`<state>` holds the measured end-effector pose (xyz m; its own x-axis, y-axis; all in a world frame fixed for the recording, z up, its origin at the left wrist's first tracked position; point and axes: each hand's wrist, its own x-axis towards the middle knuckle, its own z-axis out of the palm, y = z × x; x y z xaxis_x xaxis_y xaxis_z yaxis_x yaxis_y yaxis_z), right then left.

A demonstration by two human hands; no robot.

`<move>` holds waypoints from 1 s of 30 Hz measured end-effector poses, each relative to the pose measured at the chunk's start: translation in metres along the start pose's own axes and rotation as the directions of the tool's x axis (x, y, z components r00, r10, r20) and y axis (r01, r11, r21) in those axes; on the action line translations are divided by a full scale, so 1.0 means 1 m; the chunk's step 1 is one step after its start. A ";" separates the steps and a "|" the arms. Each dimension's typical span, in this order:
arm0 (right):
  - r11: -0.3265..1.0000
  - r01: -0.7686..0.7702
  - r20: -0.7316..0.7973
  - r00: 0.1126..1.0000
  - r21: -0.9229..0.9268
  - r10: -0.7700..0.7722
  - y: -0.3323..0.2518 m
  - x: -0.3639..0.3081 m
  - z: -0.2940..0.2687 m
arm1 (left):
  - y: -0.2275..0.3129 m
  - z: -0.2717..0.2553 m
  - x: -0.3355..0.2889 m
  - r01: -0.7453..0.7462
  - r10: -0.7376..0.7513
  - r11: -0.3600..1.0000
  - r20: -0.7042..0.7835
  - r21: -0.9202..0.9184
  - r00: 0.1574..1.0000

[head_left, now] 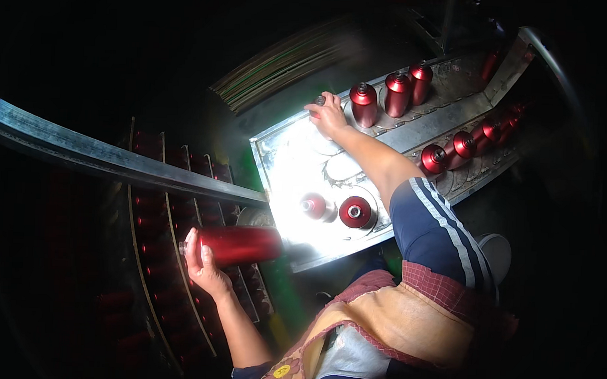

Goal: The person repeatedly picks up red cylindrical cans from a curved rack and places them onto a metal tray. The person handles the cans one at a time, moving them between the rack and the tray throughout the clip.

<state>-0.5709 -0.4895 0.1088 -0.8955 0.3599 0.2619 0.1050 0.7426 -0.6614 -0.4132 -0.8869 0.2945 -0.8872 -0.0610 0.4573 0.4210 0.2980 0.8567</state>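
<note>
My left hand is closed around the neck end of a shiny red metal bottle. That bottle lies sideways in the air, its base pointing right toward the near left edge of the metal table. Stretched out to the table's far edge, my right hand has its fingers closed about the top of another bottle; glare and the hand hide most of its body. Two more red bottles, one washed out by light and one plainly seen from above, stand upright near the table's front edge.
The metal table is brightly lit at its left end. Along its far side stand several red bottles, with another row nearer me. A metal bar crosses at left above racks of red bottles. Thin strips lie beyond.
</note>
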 end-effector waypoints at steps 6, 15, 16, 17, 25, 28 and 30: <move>0.949 0.133 0.068 0.985 0.285 -0.158 -0.006 -0.028 -0.075 | -0.035 0.159 0.021 -0.154 0.140 0.977 0.101 0.145 0.985; 0.804 0.134 -0.017 0.988 0.580 -0.152 -0.011 -0.142 -0.218 | -0.111 0.255 -0.011 -0.135 0.063 0.900 0.184 0.413 0.981; 0.818 0.131 -0.011 0.988 0.560 -0.151 -0.025 -0.151 -0.216 | -0.114 0.240 -0.012 -0.114 0.032 0.910 0.207 0.400 0.978; 0.833 0.111 -0.001 0.991 0.542 -0.131 -0.041 -0.161 -0.210 | -0.115 0.221 -0.015 -0.162 0.076 0.901 0.222 0.402 0.972; 0.716 0.031 0.128 0.978 0.698 -0.167 -0.243 -0.299 -0.073 | -0.074 -0.061 -0.082 0.106 -0.057 0.963 0.197 -0.248 0.979; 0.679 0.068 0.266 0.889 0.731 -0.374 -0.344 -0.345 -0.018 | -0.052 -0.211 -0.109 0.041 -0.051 0.971 -0.036 -0.234 0.998; 0.650 0.090 0.323 0.811 0.755 -0.488 -0.417 -0.365 0.014 | -0.039 -0.324 -0.118 -0.048 0.009 0.982 -0.213 -0.182 0.977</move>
<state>-0.2940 -0.9384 0.2786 -0.9172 -0.2524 0.3083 -0.3392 0.0888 -0.9365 -0.2643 -1.1998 0.2842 -0.8231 -0.2599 0.5049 0.4907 0.1219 0.8627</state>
